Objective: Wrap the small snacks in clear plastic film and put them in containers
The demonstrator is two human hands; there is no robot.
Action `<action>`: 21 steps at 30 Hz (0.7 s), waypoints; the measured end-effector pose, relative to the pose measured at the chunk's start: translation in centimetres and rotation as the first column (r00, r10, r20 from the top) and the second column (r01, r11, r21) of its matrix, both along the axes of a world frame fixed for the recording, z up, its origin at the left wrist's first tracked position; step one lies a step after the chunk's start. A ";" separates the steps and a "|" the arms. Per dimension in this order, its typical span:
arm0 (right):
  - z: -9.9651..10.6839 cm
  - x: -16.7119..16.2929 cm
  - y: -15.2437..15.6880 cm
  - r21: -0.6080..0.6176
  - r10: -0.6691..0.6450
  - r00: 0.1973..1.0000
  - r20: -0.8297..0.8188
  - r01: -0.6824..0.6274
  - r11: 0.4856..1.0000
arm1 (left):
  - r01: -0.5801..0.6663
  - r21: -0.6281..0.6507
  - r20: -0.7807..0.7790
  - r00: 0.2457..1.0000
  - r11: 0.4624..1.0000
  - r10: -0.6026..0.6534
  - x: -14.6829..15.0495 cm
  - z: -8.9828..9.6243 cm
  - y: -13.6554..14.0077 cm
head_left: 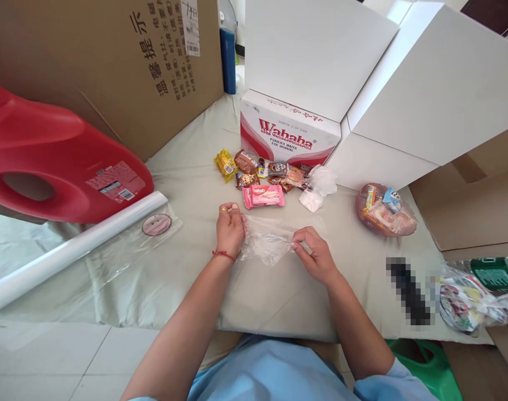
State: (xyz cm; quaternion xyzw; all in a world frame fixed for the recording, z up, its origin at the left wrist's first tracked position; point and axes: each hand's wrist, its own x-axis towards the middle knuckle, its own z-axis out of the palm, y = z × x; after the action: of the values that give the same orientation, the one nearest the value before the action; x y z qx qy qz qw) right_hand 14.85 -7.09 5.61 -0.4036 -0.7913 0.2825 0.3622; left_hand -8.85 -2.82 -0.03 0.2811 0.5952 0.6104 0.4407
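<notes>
- Left hand [230,231] grips crinkled clear plastic [265,245]; right hand [315,255] pinches its other end.
- It stretches between them over a cloth-covered counter [274,303], near pink Nabati packs [264,196].

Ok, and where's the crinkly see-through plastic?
In the head view, the see-through plastic is near the middle, held between the left hand and the right hand, on the near side of the pink snack packets.
</notes>
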 end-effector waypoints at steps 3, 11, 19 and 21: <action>1.8 1.0 -0.5 -0.307 -0.074 0.983 -0.166 0.020 0.952 | 0.068 -0.007 0.007 0.998 0.998 -0.068 -0.1 0.0 -0.1; 3.5 2.0 0.7 -0.753 -0.528 0.728 -0.436 0.026 0.658 | -0.087 -0.043 0.036 0.995 0.995 0.088 -0.7 2.4 -0.2; 1.5 -0.5 0.1 -0.709 -0.696 0.529 -0.485 0.228 0.667 | 0.440 -0.044 -0.049 0.896 0.897 -0.442 2.7 7.4 -8.8; 1.3 -1.8 -0.6 -0.657 -0.678 0.543 -0.495 0.276 0.702 | 0.499 -0.042 -0.062 0.864 0.866 -0.500 4.4 7.4 -9.8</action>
State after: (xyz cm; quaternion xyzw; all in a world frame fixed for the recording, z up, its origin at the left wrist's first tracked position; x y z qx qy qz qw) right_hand 13.03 -7.67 6.95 -0.5496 -0.3359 0.4960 0.5824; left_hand -4.44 -12.60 7.39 0.4416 0.5248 0.4580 0.5656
